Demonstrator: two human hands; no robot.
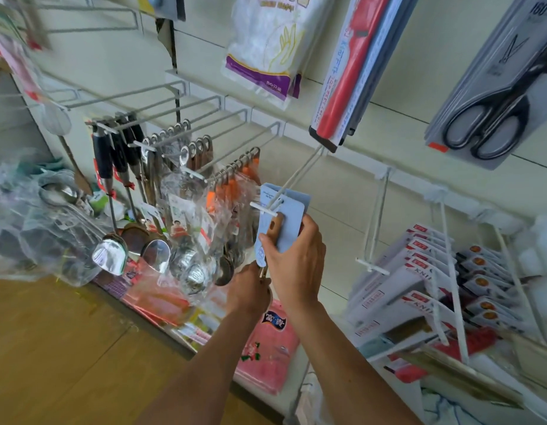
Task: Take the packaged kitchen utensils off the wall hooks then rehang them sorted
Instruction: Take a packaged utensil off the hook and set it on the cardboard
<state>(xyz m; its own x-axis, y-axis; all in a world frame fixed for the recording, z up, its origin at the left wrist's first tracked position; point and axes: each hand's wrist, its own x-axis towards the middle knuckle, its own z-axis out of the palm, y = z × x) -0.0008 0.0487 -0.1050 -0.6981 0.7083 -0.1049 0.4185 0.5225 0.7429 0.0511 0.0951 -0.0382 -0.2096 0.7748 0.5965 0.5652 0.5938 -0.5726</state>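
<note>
Right hand [293, 259] grips the blue card pack [289, 223] from the right side. The thumb lies across the front of the card and the fingers wrap behind it. The pack holds a utensil with a wooden handle; the rest of the utensil is hidden by the hands. The pack's top hole sits on the wire hook [299, 173], right at the front end by the white crossbar tip, so it hangs on the hook, well out from the wall.

Left hand [250, 288] is just below, fingers curled around the pack's lower end. A bit of metal shows between the two hands. Both forearms reach up from the bottom of the view.

Left of the pack, bagged spoons [232, 191] with orange tags crowd the next hook, almost touching the blue card. Further left are more bagged spoons, then black-handled ladles [112, 179] hanging on their own hooks.

Above, a bag of disposable gloves [266, 47] hangs beside a red and blue box [348, 72]. Carded scissors [493, 124] hang at upper right. Knife boxes [398, 280] hang at lower right. A pink pack [269, 348] lies on the shelf under the left forearm. Wood floor [51, 348] at lower left.
</note>
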